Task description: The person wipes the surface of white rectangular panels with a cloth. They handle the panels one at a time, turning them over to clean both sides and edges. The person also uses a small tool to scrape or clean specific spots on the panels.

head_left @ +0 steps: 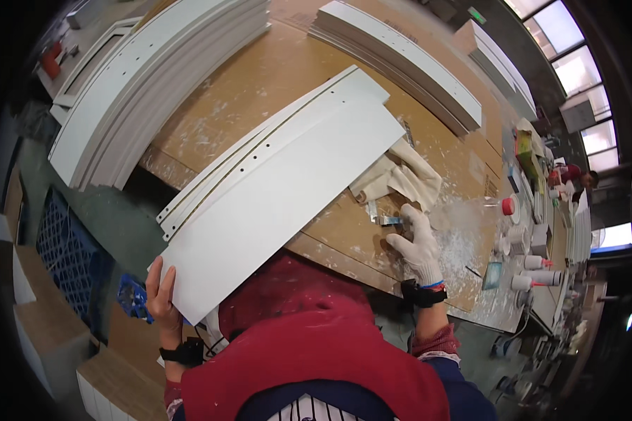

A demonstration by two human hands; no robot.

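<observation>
A long white panel [288, 189] lies slantwise in front of me, its near left end sticking out past the table edge. My left hand [163, 298], bare, grips that end by its corner; the thumb is hidden. Beneath it are more white strips [249, 144] with small dark holes along them. My right hand [420, 247] wears a white glove, thumb and forefinger apart. Just left of its fingertips a small flat metal tool [386, 219] rests on the table. A crumpled cream cloth [404, 175] lies between the panel and the tool.
White panels are stacked at the left [154, 84] and far side [400, 59] of the cardboard-covered table [330, 228]. A clear bottle with a red cap [508, 205] lies right of my glove. White bottles [537, 270] crowd the right. A blue plastic pallet [67, 252] stands lower left.
</observation>
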